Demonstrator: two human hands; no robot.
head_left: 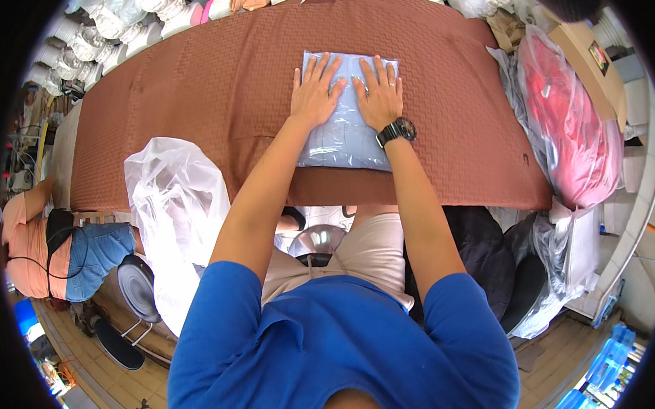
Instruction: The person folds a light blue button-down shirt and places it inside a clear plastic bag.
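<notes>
A light blue folded garment in a clear plastic bag [343, 142] lies flat on the brown textured tablecloth [208, 100] in front of me. My left hand [315, 95] presses on the upper left part of the bag, palm down with fingers spread. Beside it, my right hand [380, 94] rests flat on the upper right part, its fingers stretched away from me. A black watch [397, 132] is on my right wrist. The bag's near half shows shiny creases between my forearms.
White plastic sheeting [175, 188] hangs at the table's left front edge. Clear bags with red contents [570, 117] and a cardboard box [590, 69] crowd the right end. White wrapped bundles [91, 43] line the far side. Another person [62, 250] is at the left, near a stool [137, 289].
</notes>
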